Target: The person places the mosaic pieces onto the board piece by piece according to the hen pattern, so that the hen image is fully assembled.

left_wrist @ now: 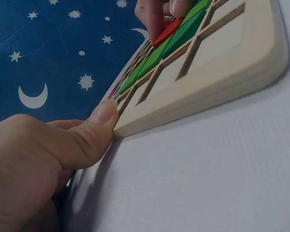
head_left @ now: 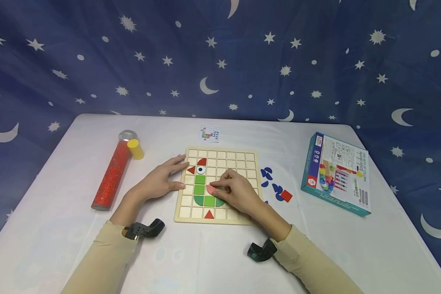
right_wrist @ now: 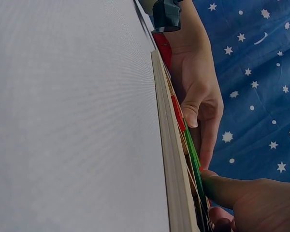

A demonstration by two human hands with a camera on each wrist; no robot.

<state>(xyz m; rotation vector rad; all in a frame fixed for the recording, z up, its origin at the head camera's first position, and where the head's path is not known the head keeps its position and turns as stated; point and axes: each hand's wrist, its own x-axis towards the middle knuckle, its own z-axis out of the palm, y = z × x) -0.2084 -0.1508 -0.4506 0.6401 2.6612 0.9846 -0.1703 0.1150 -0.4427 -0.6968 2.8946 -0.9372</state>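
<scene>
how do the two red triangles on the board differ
The upper red triangle points left; the lower red triangle points up the wooden board. The upper one sits beside the eye piece, the lower one just below a light green square. Both lie on that board.

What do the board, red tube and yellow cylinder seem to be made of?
Board: probably wood, smooth, judging by its pale tan color. Red tube: perhaps plastic or coated card, glittery with bright specks. Yellow cylinder: painted wood or plastic, evenly colored.
</scene>
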